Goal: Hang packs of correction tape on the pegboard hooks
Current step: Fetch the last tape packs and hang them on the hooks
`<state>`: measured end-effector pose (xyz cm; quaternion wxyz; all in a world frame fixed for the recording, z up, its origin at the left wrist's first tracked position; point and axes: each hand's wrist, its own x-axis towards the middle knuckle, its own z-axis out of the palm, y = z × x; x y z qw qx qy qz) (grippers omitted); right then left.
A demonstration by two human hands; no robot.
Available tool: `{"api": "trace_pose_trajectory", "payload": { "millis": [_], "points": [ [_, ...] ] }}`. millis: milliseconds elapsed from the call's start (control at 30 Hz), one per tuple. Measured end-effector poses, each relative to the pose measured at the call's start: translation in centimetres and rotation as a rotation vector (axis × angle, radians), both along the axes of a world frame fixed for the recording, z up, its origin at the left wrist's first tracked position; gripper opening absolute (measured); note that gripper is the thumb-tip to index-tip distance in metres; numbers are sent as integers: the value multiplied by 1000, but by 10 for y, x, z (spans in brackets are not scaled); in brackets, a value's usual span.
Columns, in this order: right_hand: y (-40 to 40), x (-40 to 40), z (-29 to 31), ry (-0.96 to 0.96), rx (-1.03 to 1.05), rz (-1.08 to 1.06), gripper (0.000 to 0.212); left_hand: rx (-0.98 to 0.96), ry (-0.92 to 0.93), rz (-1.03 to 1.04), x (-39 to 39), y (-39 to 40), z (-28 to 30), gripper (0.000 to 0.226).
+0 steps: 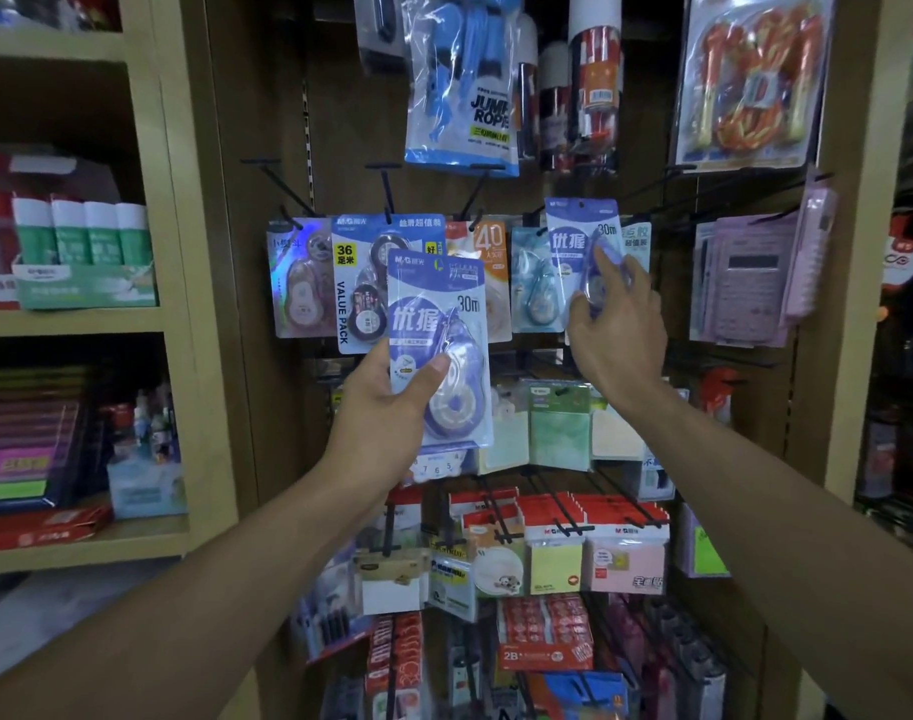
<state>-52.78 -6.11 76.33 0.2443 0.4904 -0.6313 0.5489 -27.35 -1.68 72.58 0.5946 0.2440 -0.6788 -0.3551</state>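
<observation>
While the left hand grips 1 pack, the right hand holds another pack.

Two purple-blue tape packs, upright before hooks.

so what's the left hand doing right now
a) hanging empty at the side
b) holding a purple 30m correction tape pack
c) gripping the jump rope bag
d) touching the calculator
b: the left hand grips a purple correction tape pack marked 30m by its lower part, held up in front of the hooks.
</observation>
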Motion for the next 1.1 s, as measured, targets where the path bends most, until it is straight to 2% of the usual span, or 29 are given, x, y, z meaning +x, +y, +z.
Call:
{"api": "trace_pose_trajectory", "payload": {
  "millis": [300,433,567,733,933,1100],
  "points": [
    [4,-1,6,-32,12,54,57,-26,-14,-7,-2,-2,6,33],
    [-16,-9,21,-22,165,30,58,-29,-21,-26,-7,-2,9,29],
    [-52,-14,33,22,314,18,61,-10,-45,-49,-10,-1,9,39],
    [-92,-22,41,105,428,-42,65,0,-83,-125,-1,4,6,31],
    [-109,-21,40,66,423,-46,66,47,-102,-157,21,-4,-4,27],
    [-82,-15,36,-32,284,56,54,93,-66,-167,24,-12,-12,28]
  ]
}}
